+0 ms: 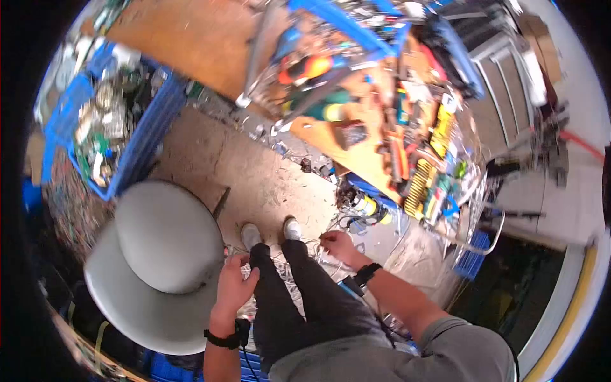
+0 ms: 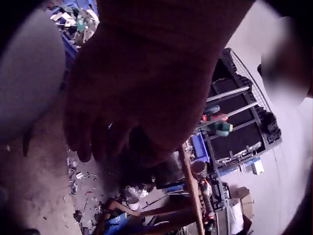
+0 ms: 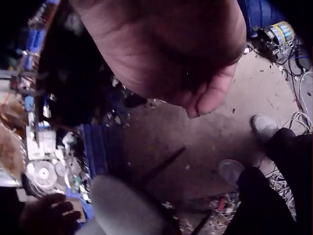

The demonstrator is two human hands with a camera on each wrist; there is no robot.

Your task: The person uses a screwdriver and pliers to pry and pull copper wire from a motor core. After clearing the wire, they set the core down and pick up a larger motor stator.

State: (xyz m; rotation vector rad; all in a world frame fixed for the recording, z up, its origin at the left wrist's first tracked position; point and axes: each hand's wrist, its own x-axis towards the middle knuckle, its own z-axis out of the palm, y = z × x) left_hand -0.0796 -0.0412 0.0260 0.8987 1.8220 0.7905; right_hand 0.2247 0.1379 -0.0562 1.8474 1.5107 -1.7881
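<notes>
My left hand [image 1: 237,283] hangs beside the left thigh, next to the grey chair [image 1: 167,239]. Its fingers are loosely bent and hold nothing. In the left wrist view the same hand [image 2: 142,83] is a dark shape, fingers pointing down. On the other side of the legs, my right hand [image 1: 340,247] hangs over the floor with nothing in its grasp. Seen from the right wrist, that hand [image 3: 181,58] has loosely curled fingers and a bare palm. Both hands are apart from the workbench [image 1: 191,38] and its tools.
A blue crate [image 1: 143,149] heaped with small parts stands at the left. The bench carries pliers [image 1: 398,153], a yellow coiled hose [image 1: 419,188] and a blue tray [image 1: 337,25]. Loose cables and scraps lie around the shoes [image 1: 291,228] on a floor board [image 1: 248,172].
</notes>
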